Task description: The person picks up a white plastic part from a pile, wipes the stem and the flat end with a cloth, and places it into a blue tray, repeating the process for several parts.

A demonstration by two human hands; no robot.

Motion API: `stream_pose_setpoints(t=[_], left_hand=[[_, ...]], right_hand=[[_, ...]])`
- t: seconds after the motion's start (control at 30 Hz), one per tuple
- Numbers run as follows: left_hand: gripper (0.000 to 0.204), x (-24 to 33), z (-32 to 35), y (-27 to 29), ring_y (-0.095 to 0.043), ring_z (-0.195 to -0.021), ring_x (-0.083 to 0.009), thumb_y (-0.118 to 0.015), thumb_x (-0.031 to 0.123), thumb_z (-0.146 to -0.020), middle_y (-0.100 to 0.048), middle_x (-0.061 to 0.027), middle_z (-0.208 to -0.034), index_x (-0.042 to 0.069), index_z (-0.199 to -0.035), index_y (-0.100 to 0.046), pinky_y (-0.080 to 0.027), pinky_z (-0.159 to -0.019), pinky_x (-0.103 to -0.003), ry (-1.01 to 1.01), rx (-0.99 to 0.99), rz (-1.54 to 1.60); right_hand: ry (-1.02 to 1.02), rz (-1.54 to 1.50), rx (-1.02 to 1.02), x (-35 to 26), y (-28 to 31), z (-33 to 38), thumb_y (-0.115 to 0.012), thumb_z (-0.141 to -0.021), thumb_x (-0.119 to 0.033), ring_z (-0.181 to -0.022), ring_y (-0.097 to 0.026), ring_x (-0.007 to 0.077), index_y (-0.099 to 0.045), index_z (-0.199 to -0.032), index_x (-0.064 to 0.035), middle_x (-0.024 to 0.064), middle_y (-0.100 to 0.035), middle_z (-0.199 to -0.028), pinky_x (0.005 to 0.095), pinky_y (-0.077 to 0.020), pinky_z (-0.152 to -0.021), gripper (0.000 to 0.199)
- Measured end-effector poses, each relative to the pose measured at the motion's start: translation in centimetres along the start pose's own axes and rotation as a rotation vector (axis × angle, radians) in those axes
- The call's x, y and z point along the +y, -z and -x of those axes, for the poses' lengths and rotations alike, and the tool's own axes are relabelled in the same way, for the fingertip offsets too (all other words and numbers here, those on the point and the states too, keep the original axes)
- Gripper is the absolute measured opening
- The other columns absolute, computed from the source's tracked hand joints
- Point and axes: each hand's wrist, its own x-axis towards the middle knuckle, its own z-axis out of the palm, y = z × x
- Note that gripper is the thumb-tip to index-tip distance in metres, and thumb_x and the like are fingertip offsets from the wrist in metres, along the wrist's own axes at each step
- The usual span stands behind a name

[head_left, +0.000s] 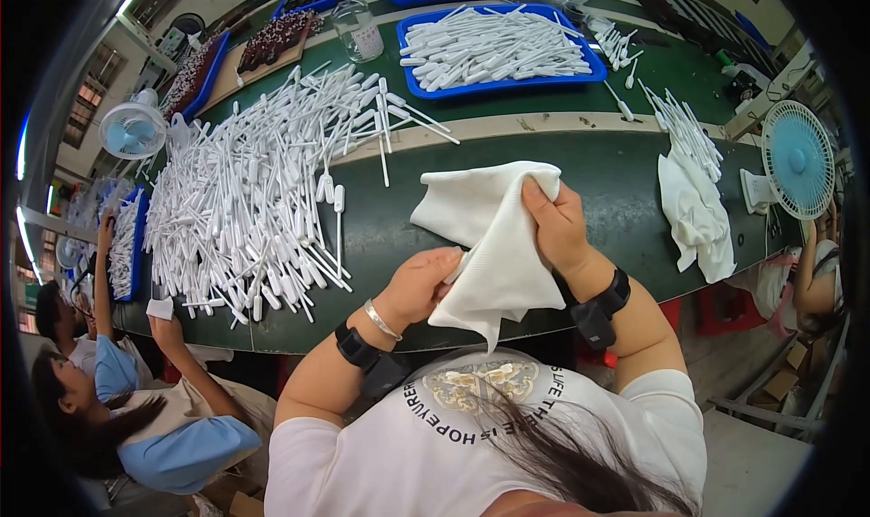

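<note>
A white cloth (494, 236) is spread between my hands above the green table, its lower corner hanging down in a point. My left hand (419, 283) is closed on the left side of the cloth, thumb on top; whether anything else lies under the fingers is hidden. Higher up, my right hand (560, 227) pinches the cloth near its top right corner. To the left of my hands spreads a large heap of white plastic droppers (245, 191), each with a bulb and a thin stem.
A blue tray (419, 89) full of droppers stands beyond the cloth. At the right lie a crumpled white cloth (693, 213), more droppers (680, 127) and a fan (797, 159). A clear jar (358, 32) stands behind the heap. Co-workers sit at the left, one hand (168, 331) near the heap.
</note>
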Motion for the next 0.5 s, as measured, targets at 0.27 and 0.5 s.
stream_pose_setpoints(t=[0.27, 0.5], left_hand=[[0.028, 0.5, 0.2, -0.7, -0.045, -0.052, -0.0108, -0.043, 0.024, -0.090, -0.052, -0.0023, -0.064, -0.001, -0.090, -0.056, -0.036, -0.048, -0.020, -0.567, 0.443, -0.703], [0.032, -0.9, -0.4, 0.3, -0.049, -0.057, -0.0097, -0.042, 0.027, -0.090, -0.056, -0.0028, -0.069, -0.002, -0.097, -0.054, -0.039, -0.052, -0.019, -0.085, 0.048, 0.132]], right_hand=[[-0.127, -0.106, 0.052, 0.0, -0.1, -1.2, -0.045, -0.088, -0.019, -0.078, -0.056, 0.0123, -0.052, -0.104, -0.0007, 0.0071, -0.058, -0.091, 0.0265, -0.0477, -0.071, 0.025], [-0.340, 0.338, -0.246, 3.7, -2.1, 0.9, -0.041, -0.090, -0.022, -0.078, -0.055, 0.0115, -0.051, -0.105, -0.0020, 0.0066, -0.058, -0.091, 0.0268, -0.0471, -0.071, 0.026]])
